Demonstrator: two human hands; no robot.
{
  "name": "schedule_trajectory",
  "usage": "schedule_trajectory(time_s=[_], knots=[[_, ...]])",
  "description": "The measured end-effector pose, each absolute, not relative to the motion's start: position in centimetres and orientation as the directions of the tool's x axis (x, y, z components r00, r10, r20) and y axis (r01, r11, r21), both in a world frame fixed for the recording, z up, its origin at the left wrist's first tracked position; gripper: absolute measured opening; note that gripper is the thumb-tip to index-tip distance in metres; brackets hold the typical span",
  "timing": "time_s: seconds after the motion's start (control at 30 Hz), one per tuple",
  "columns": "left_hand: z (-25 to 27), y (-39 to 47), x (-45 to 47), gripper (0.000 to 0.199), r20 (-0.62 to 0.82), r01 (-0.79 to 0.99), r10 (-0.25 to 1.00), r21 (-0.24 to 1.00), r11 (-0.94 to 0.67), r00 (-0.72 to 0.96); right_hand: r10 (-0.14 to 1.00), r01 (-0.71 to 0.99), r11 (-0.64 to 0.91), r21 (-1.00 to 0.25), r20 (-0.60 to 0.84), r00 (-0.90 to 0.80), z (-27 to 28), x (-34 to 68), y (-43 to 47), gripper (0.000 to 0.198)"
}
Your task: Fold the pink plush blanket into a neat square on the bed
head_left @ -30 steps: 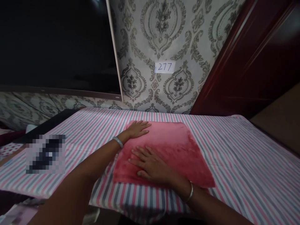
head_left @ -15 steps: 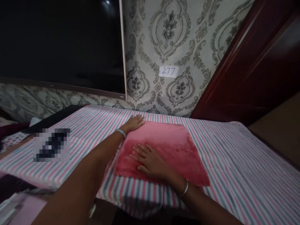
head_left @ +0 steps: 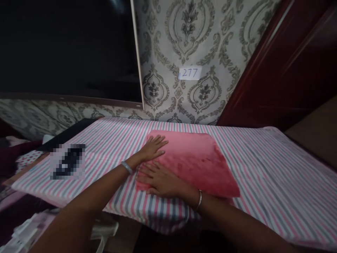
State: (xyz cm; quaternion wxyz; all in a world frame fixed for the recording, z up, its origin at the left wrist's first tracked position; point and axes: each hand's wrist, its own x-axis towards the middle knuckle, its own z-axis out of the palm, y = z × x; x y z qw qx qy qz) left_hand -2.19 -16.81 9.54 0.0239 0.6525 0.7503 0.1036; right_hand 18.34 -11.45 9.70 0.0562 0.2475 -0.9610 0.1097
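Note:
A folded, plush-looking pink cloth (head_left: 195, 165) lies flat in the middle of a striped sheet (head_left: 258, 175); I cannot tell what kind of textile piece it is. My left hand (head_left: 152, 147) rests palm down near its far left part, fingers spread. Just in front of that, my right hand (head_left: 160, 179) presses flat on the cloth's near left part, its fingers also apart. Both hands are open and grip nothing. A bangle circles each wrist.
The striped sheet covers a table against a patterned wall (head_left: 189, 28). A dark television screen (head_left: 65, 49) hangs at left; a dark red door-like panel (head_left: 276, 70) stands at right. A pixelated dark object (head_left: 68, 161) lies on the left side.
My left hand has come from the cloth's far left corner toward me, onto its surface. My right hand has slid left toward the cloth's left edge. The view has shifted slightly.

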Motion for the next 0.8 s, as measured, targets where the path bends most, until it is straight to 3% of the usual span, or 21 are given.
schedule_trajectory(time_s=[0.27,0.47,0.53,0.63,0.8], knots=[[9.7,-15.2,-5.5,0.062,0.052,0.944,0.951,0.147,0.296,-0.306,-0.436,-0.455,0.885,-0.099,0.169,-0.884,10.3,18.3,-11.4,0.059],[12.0,-14.6,-4.3,0.06,0.037,0.931,0.938,-0.115,0.347,-0.345,-0.411,-0.435,0.896,-0.085,0.207,-0.888,11.7,19.6,-11.4,0.062],[13.2,-14.1,-3.2,0.058,0.076,0.928,0.94,-0.153,0.341,-0.333,-0.366,-0.401,0.91,-0.104,0.256,-0.895,12.4,21.6,-10.5,0.058],[14.7,-12.4,-0.5,0.059,0.118,0.962,0.962,-0.092,0.256,-0.244,-0.228,-0.287,0.945,-0.159,0.31,-0.923,13.3,26.0,-7.6,0.047],[15.9,-6.0,6.3,0.064,0.072,0.99,0.994,0.107,-0.089,0.081,0.038,-0.024,0.977,-0.214,0.281,-0.959,12.8,32.4,-1.3,0.048]])
